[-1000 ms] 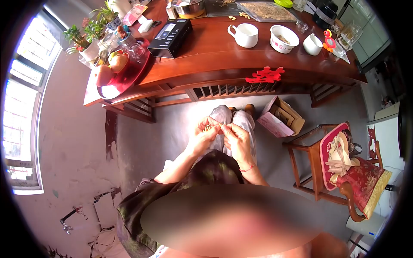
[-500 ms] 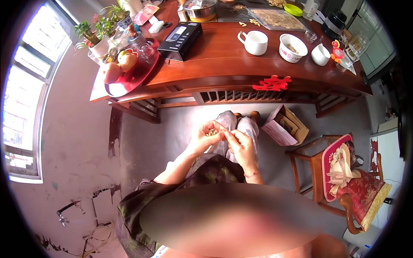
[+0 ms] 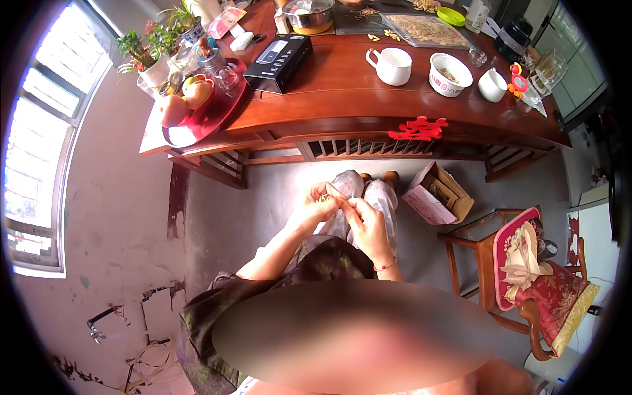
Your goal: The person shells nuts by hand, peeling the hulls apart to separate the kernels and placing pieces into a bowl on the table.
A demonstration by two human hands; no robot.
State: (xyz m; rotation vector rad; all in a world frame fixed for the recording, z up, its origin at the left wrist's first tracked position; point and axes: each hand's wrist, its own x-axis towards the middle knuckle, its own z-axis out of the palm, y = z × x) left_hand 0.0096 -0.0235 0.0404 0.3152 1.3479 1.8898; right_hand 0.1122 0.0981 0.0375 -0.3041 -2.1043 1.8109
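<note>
"What are your hands doing?"
"My left hand (image 3: 318, 207) is half curled into a cup, with small pale pieces (image 3: 323, 197) in it. My right hand (image 3: 369, 225) is pinched narrow, its fingertips meeting those of my left. I can't tell whether anything sits between the tips."

"Where's all this?"
"Just off the near edge of the table (image 3: 316, 92), around its middle. The pieces are in my palm, not on the table."

"Has anything just changed?"
"Little. Half a second ago the pieces seemed to show more; now my left fingers look more folded over them. The tips met then too."

"Meaning?"
"I'd judge the fine fingertip work is still going on, with the pieces kept from spilling."

"And around you?"
"A white mug (image 3: 394, 68) and a white bowl (image 3: 448, 86) stand on the table's right half, well apart from my hands."
</note>
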